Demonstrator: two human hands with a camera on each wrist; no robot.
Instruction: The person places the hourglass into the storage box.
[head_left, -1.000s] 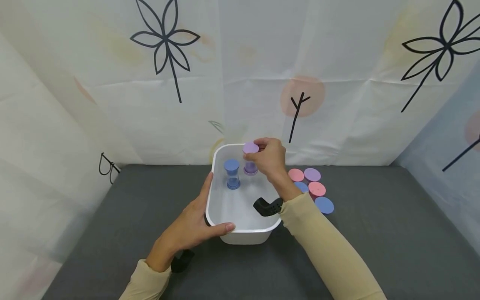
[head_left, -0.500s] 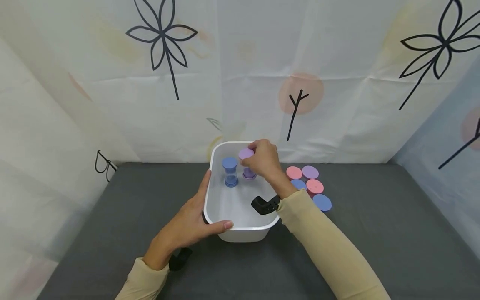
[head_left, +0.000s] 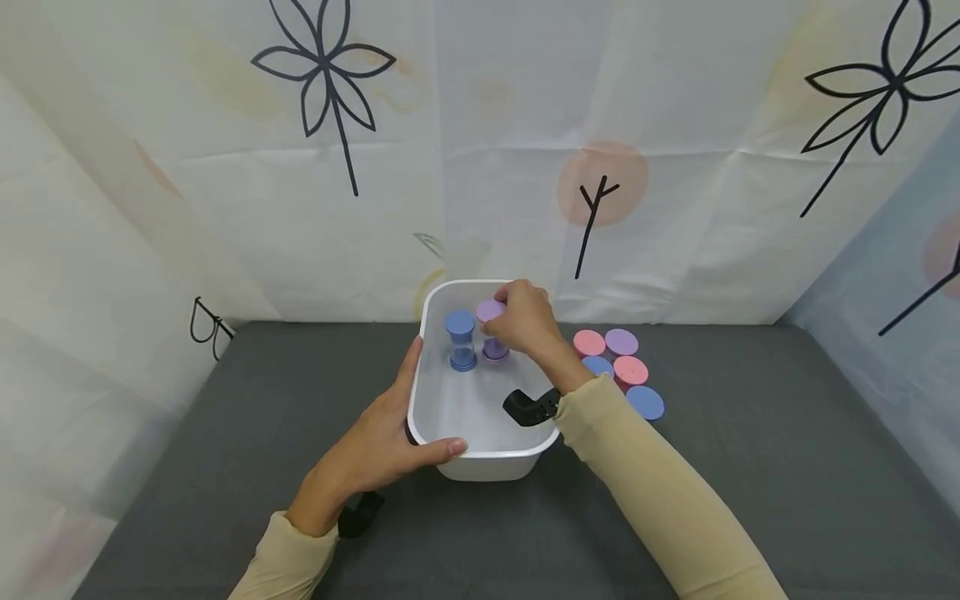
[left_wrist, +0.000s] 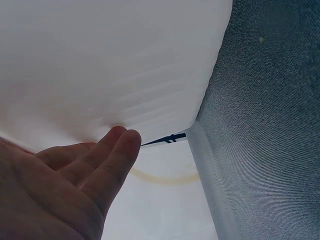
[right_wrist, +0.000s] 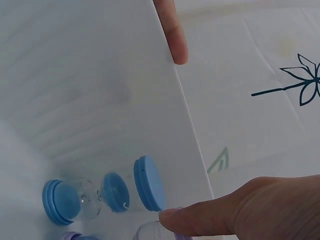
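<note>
A white plastic bin (head_left: 480,417) stands on the dark table with a blue sand timer (head_left: 462,340) upright inside. My right hand (head_left: 528,317) pinches the top cap of a purple sand timer (head_left: 491,311) in the bin, just right of the blue one. My left hand (head_left: 367,446) steadies the bin, its thumb on the near rim and its fingers extended along the outer left wall. In the left wrist view the fingers (left_wrist: 112,160) touch that wall from outside. The right wrist view shows the blue sand timer (right_wrist: 117,192) close to the right hand's thumb (right_wrist: 200,217).
Right of the bin, several more sand timers stand together: pink (head_left: 632,371), purple (head_left: 622,342) and blue (head_left: 645,402) tops show. A pale cloth (head_left: 480,167) with plant drawings hangs behind the dark table (head_left: 750,433).
My right hand has moved slightly left and lowered the purple sand timer beside the blue one. The left hand keeps its place on the bin. The head view has shifted a little.
</note>
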